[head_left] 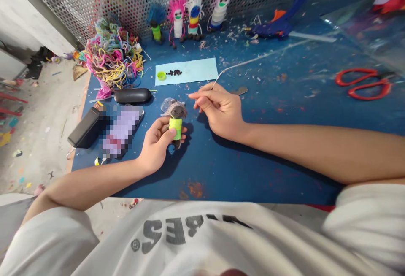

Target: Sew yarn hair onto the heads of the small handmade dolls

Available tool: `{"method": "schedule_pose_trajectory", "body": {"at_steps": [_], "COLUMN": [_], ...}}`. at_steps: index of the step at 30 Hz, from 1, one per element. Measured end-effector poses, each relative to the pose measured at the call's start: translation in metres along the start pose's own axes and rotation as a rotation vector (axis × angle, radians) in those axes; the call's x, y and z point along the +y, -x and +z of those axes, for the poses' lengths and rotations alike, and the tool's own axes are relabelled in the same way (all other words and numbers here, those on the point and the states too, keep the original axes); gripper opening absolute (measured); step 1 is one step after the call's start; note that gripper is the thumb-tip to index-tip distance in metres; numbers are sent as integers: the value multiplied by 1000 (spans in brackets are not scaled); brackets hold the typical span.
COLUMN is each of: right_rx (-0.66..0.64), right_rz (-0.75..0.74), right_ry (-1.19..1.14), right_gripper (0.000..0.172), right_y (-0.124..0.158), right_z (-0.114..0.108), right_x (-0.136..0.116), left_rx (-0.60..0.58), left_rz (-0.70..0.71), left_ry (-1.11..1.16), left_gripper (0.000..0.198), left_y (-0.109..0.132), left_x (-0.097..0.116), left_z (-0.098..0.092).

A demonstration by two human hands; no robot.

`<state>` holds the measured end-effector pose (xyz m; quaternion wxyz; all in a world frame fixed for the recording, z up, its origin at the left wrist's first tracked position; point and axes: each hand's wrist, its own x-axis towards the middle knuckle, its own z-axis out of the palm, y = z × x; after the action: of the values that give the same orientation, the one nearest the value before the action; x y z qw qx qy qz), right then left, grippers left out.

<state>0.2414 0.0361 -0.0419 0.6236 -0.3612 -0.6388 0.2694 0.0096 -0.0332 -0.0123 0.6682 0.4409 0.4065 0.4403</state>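
Black case — left of doll

Shirt print: dark capitals, reading "BES", are showing upside down on the white shirt, just below the near edge of the table.
Preceding letters: folds and slant are keeping these unreadable.
Round mark: it is following the S, its inside too small to read.
Purple slab: on the table's left part, pixelation is covering its face.

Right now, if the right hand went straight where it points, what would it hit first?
The right hand would probably meet the doll in the left hand, though depth is unclear.
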Motion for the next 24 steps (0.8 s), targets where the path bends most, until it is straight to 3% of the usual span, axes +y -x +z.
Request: {"method": "schedule_pose_trajectory", "body": {"at_steps": [8, 14, 19, 24], "right_rx": [-25, -57, -32, 24], "right_rz": [105, 97, 124, 122], "right_ry": [-83, -217, -232, -142], "right_gripper": [33, 20, 37, 41], "right_y": [8, 7, 2, 0], "right_z": [-5, -13, -14, -14], "right_x": [-15, -28, -38, -49], "left_rx": [26, 36, 28, 30], "left_rz": [-51, -37, 5, -6], "left_ry": [23, 0, 19, 12], "left_gripper": [61, 52, 38, 34], "left_y": [7, 16, 21, 23], "left_x": [8, 9, 12, 17], "left_z": [4, 8, 12, 15]}}
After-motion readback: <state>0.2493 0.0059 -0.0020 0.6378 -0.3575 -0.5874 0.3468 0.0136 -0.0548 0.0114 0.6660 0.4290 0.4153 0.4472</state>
